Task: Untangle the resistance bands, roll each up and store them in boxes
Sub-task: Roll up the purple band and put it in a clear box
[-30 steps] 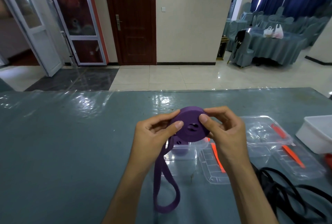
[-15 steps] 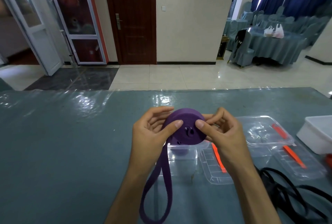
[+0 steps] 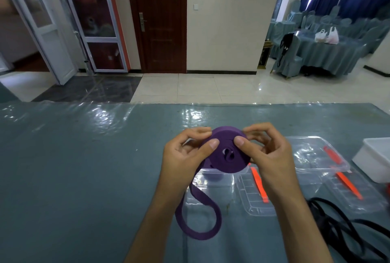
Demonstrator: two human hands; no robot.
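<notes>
The left hand (image 3: 185,155) and right hand (image 3: 266,153) both grip a rolled purple band (image 3: 226,153), thumbs pressed on its face and fingers curled behind, holding it above the desk (image 3: 84,167). Its loose tail loops down onto the desk. Beneath sits a clear box (image 3: 213,191), with open lids (image 3: 316,157) to the right and black bands (image 3: 341,227) nearby.

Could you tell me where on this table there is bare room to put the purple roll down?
Bare teal tabletop spreads left of the left hand. Right of it is crowded: clear plastic boxes, open lids, white tub, black bands.
</notes>
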